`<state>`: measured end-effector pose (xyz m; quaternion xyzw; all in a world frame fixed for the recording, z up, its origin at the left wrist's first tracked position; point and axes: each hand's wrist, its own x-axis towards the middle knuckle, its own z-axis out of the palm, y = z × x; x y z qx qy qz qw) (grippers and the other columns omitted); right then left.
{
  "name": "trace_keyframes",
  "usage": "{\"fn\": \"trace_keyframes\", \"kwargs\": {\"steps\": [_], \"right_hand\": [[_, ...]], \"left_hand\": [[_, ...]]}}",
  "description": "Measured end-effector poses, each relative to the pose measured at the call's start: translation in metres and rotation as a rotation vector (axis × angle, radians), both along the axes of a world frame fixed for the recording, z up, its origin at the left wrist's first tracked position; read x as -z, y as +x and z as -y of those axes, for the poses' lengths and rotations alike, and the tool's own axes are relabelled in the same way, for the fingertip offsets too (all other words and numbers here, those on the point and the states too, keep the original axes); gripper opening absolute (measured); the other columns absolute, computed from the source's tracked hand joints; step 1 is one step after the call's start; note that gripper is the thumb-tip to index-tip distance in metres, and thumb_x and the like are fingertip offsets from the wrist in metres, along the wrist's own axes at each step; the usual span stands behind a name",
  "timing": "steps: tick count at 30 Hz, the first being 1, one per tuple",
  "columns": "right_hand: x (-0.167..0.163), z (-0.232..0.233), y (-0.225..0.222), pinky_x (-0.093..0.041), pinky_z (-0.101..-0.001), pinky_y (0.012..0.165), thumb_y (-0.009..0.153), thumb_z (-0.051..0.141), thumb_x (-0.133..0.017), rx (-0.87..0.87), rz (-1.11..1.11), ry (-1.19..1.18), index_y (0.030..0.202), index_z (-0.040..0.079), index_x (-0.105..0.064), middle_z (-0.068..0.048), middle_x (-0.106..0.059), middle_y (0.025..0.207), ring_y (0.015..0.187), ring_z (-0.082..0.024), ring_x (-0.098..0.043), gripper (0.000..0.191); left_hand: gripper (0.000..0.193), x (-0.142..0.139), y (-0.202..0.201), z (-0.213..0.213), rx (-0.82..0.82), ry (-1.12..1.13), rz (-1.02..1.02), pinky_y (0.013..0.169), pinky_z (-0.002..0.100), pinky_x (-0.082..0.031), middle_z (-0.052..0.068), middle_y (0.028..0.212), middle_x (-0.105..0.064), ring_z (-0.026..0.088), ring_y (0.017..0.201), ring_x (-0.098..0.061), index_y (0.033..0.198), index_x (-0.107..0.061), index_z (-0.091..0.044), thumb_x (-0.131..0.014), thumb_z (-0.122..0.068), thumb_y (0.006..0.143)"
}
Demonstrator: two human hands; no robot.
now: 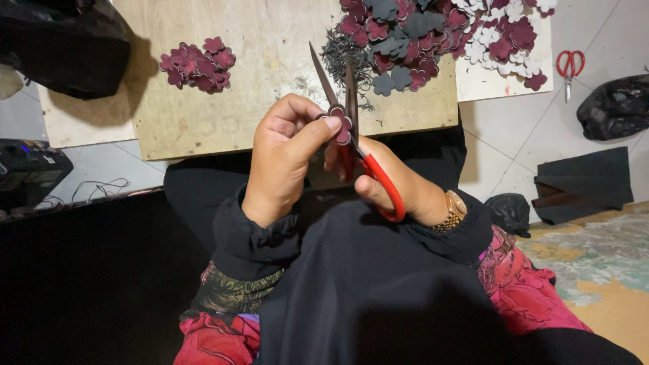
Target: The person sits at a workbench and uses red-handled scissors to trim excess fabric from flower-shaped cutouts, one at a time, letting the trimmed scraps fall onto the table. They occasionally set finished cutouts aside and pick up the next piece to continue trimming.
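My left hand pinches a small maroon flower-shaped cutout between thumb and fingers, in front of my chest. My right hand grips red-handled scissors, whose blades are parted and point up and away, straddling the cutout. A gold watch sits on my right wrist. Both arms wear black sleeves.
A wooden board lies ahead with a small heap of maroon flower cutouts at left and a big pile of maroon, grey and white ones at right. Another pair of red scissors lies on the white floor. Black bags stand at both sides.
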<state>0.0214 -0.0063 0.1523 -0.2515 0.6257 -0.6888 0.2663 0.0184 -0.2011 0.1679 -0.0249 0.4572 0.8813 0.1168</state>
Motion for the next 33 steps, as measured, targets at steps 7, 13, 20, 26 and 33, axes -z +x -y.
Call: {"fn": "trace_keyframes", "kwargs": {"steps": [7, 13, 20, 26, 33], "right_hand": [[0.004, 0.0, -0.003, -0.046, -0.0262, 0.082, 0.087, 0.088, -0.055, -0.009, -0.04, 0.056, 0.119, 0.002, -0.055, -0.002, -0.053, 0.103, 0.091, -0.011, -0.049, 0.092], [0.01, -0.001, -0.003, -0.047, -0.0255, 0.082, 0.088, 0.088, -0.053, -0.008, -0.073, 0.061, 0.119, 0.002, -0.054, -0.002, -0.054, 0.104, 0.091, -0.011, -0.05, 0.091], [0.018, 0.002, -0.002, -0.045, -0.0245, 0.079, 0.088, 0.086, -0.055, 0.011, -0.023, 0.045, 0.116, 0.002, -0.054, -0.001, -0.052, 0.1, 0.087, -0.01, -0.048, 0.088], [0.023, 0.002, -0.002, -0.045, -0.0235, 0.078, 0.088, 0.086, -0.055, 0.001, -0.026, 0.041, 0.115, 0.003, -0.053, 0.0, -0.052, 0.1, 0.087, -0.009, -0.048, 0.087], [0.032, 0.001, -0.002, -0.044, -0.0217, 0.075, 0.085, 0.088, -0.055, 0.017, 0.02, 0.071, 0.113, 0.004, -0.055, 0.001, -0.052, 0.096, 0.083, -0.007, -0.046, 0.089]], "left_hand": [[0.011, 0.002, -0.001, 0.0, -0.044, -0.053, -0.029, 0.064, 0.027, -0.054, 0.011, 0.09, -0.072, 0.013, 0.072, -0.065, 0.097, -0.059, -0.002, -0.069, 0.002, 0.097], [0.01, 0.004, 0.002, 0.003, -0.043, -0.068, -0.066, 0.066, 0.027, -0.056, 0.011, 0.092, -0.073, 0.013, 0.077, -0.068, 0.099, -0.059, -0.001, -0.068, 0.002, 0.099], [0.009, 0.012, 0.0, 0.001, -0.032, -0.098, -0.065, 0.072, 0.027, -0.057, 0.009, 0.095, -0.073, 0.012, 0.082, -0.068, 0.105, -0.061, 0.0, -0.068, 0.002, 0.1], [0.007, 0.019, 0.0, 0.002, -0.034, -0.073, -0.026, 0.064, 0.028, -0.056, 0.01, 0.091, -0.074, 0.014, 0.075, -0.069, 0.099, -0.062, -0.001, -0.069, 0.001, 0.098], [0.008, 0.024, -0.001, 0.002, -0.062, -0.142, 0.021, 0.065, 0.027, -0.055, 0.008, 0.086, -0.073, 0.013, 0.071, -0.067, 0.093, -0.064, -0.003, -0.071, -0.002, 0.095]]}}
